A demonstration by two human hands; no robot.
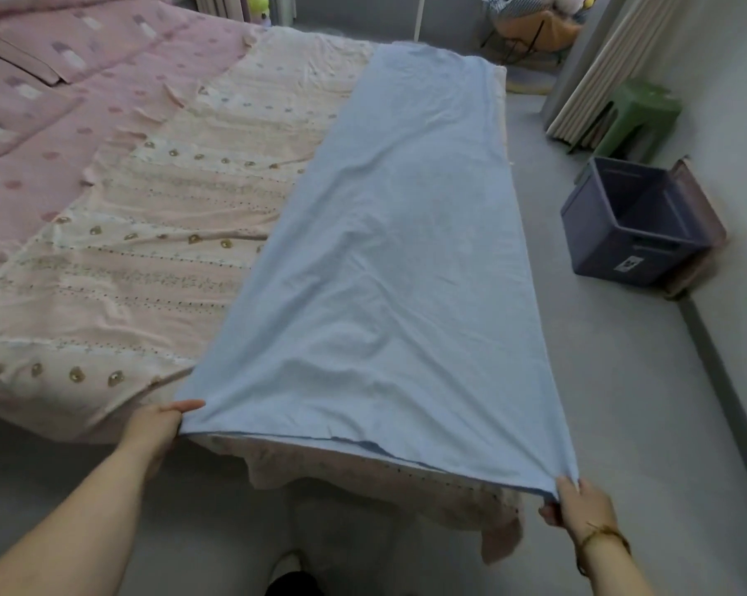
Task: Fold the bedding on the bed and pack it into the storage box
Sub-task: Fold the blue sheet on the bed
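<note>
Blue sheet (397, 260) lies long on bed (148, 234): light, limp, best held at corners. Left hand (158, 425) and right hand (576, 507) each pinch one near corner. Box (634, 225) open.

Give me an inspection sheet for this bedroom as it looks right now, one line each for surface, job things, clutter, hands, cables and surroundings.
Surface: bed with a cream patterned cover, wrinkled.
Job's things: blue sheet laid as a long strip along the bed's right side; storage box open on the floor to the right, its lid leaning behind it.
Clutter: pink quilt bunched at the bed's far left.
Grippers: left hand grips the sheet's near left corner; right hand pinches the near right corner.
Cables: nothing seen.
Surroundings: grey floor, green stool beyond the box.
</note>
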